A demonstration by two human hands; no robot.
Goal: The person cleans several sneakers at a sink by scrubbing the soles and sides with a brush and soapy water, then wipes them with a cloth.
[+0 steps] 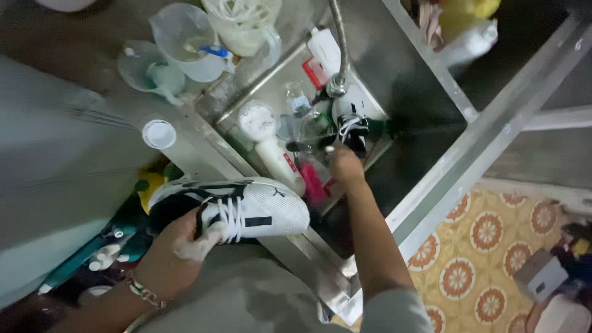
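**Wet sneaker, gripped at the laces**

Over the steel sink's rim [320, 271], the left hand [176, 253] holds a white sneaker [246, 209], soapy fingers closed around its laced middle. It looks light, soft-sided, probably slippery. The right hand [346, 165] reaches among bottles; its grip is unclear.

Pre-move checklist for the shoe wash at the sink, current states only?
1. Left hand grips the white shoe at its opening: ok.
2. Shoe held clear above the sink rim: ok.
3. Right hand is down in the sink beside the second shoe: ok; whether it grips that shoe: cannot tell.
4. Second shoe sits under the tap: ok.
5. Water running: cannot tell.
6. Free room in the sink: not ok, bottles crowd it.
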